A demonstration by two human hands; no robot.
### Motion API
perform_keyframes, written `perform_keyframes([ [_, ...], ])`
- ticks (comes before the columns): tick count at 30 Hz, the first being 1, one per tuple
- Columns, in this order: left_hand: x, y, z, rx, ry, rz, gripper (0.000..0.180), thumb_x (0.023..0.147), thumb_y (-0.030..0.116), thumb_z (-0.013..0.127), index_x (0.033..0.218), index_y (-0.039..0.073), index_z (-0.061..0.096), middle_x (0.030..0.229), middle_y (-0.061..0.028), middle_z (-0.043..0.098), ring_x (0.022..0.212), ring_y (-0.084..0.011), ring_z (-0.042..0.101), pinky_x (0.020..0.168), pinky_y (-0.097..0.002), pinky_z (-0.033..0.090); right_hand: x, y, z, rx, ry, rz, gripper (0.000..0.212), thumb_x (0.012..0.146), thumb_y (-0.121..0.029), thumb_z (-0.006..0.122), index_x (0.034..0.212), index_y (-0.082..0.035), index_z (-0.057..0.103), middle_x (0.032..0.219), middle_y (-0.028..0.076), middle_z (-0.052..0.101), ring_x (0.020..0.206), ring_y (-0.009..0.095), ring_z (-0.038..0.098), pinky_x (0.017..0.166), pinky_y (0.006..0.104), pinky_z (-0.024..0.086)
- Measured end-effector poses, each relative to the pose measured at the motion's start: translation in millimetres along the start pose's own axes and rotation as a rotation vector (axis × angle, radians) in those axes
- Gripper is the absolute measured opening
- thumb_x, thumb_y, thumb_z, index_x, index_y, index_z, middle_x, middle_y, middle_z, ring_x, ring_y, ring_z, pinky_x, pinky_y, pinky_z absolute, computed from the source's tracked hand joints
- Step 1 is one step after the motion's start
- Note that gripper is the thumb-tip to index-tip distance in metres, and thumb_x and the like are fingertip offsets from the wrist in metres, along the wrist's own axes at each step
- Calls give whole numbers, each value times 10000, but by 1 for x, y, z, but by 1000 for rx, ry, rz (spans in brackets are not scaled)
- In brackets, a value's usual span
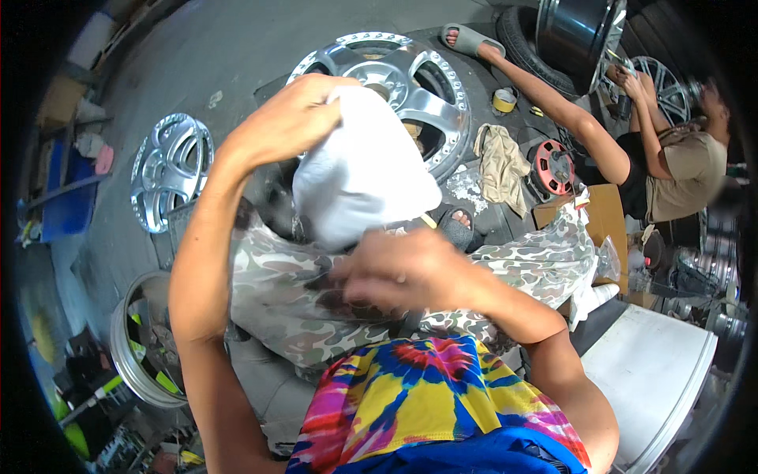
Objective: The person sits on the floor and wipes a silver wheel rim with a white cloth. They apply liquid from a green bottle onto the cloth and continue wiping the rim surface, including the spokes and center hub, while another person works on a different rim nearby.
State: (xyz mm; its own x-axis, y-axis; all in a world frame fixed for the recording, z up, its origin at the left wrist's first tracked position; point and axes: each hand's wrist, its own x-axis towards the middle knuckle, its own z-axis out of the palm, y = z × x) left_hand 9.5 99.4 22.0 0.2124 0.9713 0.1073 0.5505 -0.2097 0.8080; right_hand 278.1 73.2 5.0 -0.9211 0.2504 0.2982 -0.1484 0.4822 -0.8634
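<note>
My left hand (304, 117) is closed on the upper corner of a white cloth (359, 170), which hangs down in front of me. Below the cloth's lower edge is my right hand (403, 268), smeared by motion above my camouflage trousers (300, 316); whether it touches the cloth or holds anything cannot be made out. Just beyond the cloth lies a polished silver wheel rim (430, 95) with a row of bolts round its lip, partly hidden by the cloth and my left hand.
A second silver wheel (172, 170) stands at the left, with a bare rim (130, 347) nearer me. Right of the big rim are a tan rag (501, 166), a tape roll (504, 99) and a red reel (553, 167). At far right a person (679, 158) sits holding a tool by a dark rim.
</note>
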Motion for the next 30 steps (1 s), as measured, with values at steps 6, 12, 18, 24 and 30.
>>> perform_keyframes([
  [6,-15,0,-20,-475,-19,-72,504,1010,363,463,1131,-56,713,1082,-102,732,1020,-197,689,943,-314,526,-7,27,-38,-57,350,113,419,845,-65,833,1237,-8,697,1052,77,710,993,141,689,814,308,560],
  [12,-13,23,-10,-682,-102,-37,561,1011,445,472,1064,-61,710,1031,-124,727,943,-184,701,861,-309,553,14,81,-41,-85,302,185,789,779,-266,921,1474,-91,589,1250,126,712,1120,247,675,997,377,528],
  [18,-28,0,-42,-562,245,-108,465,1066,349,426,1119,-28,692,1025,-81,722,881,-148,715,795,-277,578,-40,91,-27,211,180,327,234,953,-180,773,1109,-5,760,1030,79,730,949,187,665,876,336,509],
  [24,-25,4,1,-139,-101,-12,370,821,-95,527,1108,20,730,1091,-103,747,1067,-216,696,989,-338,513,-54,50,-85,976,621,141,674,987,-360,664,1457,99,514,1467,239,599,1254,256,658,1084,405,524],
  [30,-34,74,107,132,-524,183,491,936,197,685,1408,84,609,1256,-179,663,1120,-360,656,976,-473,518,-60,77,-57,553,513,485,720,895,-264,795,1483,36,507,1420,200,610,1289,293,625,1082,411,506],
])
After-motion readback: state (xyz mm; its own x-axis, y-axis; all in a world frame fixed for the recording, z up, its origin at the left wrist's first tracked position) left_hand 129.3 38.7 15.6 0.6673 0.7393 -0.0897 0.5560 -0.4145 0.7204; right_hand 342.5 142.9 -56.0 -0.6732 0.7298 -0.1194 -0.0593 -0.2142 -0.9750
